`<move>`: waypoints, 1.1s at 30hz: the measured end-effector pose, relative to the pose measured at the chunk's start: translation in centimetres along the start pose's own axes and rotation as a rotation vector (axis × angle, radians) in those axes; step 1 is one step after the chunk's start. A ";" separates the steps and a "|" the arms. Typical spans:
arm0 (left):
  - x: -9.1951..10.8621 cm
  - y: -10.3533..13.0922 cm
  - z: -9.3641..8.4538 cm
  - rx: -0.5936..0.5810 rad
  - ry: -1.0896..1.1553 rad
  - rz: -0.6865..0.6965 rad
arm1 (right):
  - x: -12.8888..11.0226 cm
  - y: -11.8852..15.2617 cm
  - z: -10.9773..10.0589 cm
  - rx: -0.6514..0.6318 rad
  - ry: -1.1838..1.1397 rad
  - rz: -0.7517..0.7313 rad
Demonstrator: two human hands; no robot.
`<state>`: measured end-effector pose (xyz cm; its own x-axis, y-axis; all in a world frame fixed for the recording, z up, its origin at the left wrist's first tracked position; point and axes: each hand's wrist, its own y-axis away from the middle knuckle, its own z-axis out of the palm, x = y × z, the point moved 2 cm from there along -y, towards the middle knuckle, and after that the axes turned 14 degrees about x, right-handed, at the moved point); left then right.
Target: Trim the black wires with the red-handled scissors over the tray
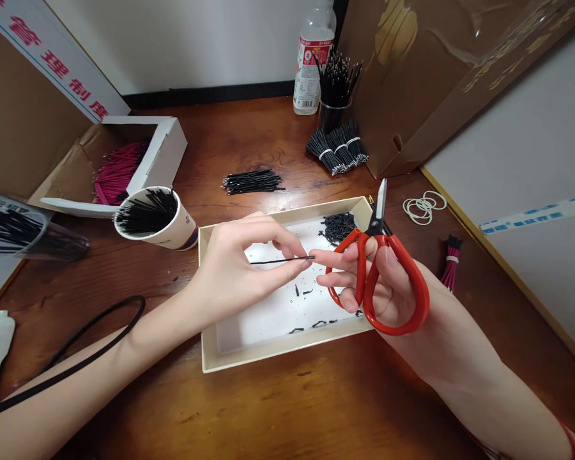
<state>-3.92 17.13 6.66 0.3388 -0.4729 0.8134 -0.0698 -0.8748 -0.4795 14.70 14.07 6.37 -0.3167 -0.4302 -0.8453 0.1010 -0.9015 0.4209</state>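
Above a shallow cream box (249, 363), my left hand (242, 268) pinches a thin black wire (272, 261) between thumb and fingertips. My right hand (388, 287) holds red-handled scissors (421, 287), their blades pointing up and away. The index fingertip of that hand is at the wire's right end, close to my left fingertips. Inside the box, a heap of short black pieces (339, 228) lies in the far right corner, with small scraps scattered on the white bottom.
Behind the box lies a loose pile of black wires (252, 181). A paper cup (186, 223) and an open box of pink wires (119, 169) stand left. Bundled black wires (338, 150), a bottle (311, 70) and rubber bands (424, 207) are at right.
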 end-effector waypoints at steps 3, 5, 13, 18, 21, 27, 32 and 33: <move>0.0 0.0 -0.1 0.004 -0.007 0.006 | 0.0 0.0 0.1 0.000 0.008 -0.002; 0.0 0.0 -0.1 0.008 -0.008 0.012 | 0.0 0.0 0.1 -0.004 0.019 -0.008; -0.1 0.1 -0.3 0.089 0.033 0.030 | -0.5 0.0 -0.8 0.128 0.294 -0.267; -0.1 0.1 -0.4 0.153 0.089 -0.027 | -0.6 0.3 -1.1 0.216 0.751 -0.814; -0.2 0.0 -0.4 0.157 0.104 -0.079 | -0.4 0.5 -0.8 0.223 0.931 -1.057; -0.4 0.0 -0.5 0.174 0.128 -0.124 | -0.2 0.5 -0.3 0.257 1.007 -1.189; -0.4 0.0 -0.5 0.187 0.140 -0.125 | -0.2 0.4 -0.2 0.267 0.996 -1.197; -0.4 0.0 -0.5 0.186 0.140 -0.123 | -0.2 0.4 -0.2 0.264 0.990 -1.198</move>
<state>-4.47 17.26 6.51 0.1995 -0.3853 0.9010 0.1421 -0.8984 -0.4156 14.94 13.81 6.61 0.6401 0.5433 -0.5432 0.0598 -0.7401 -0.6698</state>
